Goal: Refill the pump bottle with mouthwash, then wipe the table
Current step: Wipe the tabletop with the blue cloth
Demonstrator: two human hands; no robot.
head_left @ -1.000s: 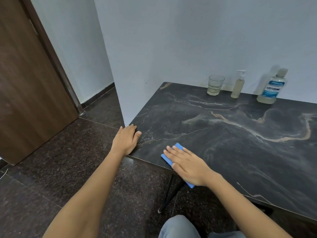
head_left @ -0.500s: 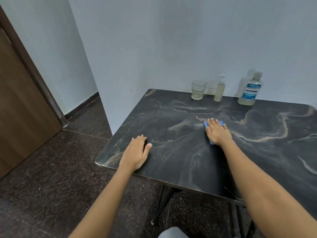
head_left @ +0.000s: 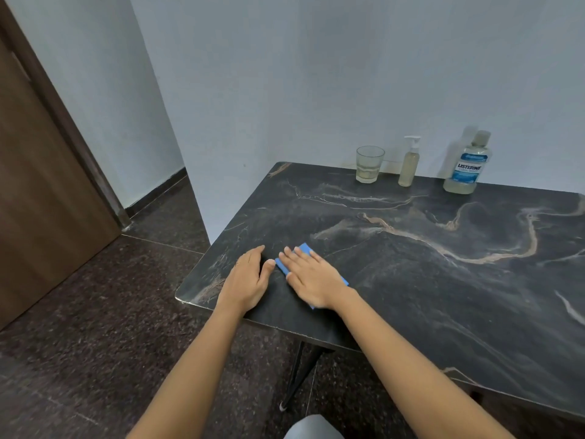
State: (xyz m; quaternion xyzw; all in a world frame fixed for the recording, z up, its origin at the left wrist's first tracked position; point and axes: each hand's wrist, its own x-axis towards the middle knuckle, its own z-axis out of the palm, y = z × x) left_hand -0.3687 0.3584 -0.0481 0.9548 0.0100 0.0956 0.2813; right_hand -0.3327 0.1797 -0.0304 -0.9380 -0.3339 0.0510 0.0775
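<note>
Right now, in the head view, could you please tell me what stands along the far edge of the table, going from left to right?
glass → pump bottle → mouthwash bottle

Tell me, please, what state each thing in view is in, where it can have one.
left hand: open, flat on the table.
right hand: open, pressing flat on the blue cloth.
blue cloth: flat on the table, mostly covered.
glass: upright, a little yellowish liquid at the bottom.
pump bottle: upright, pump fitted, nearly full.
Listerine bottle: upright, capped, liquid low.
</note>
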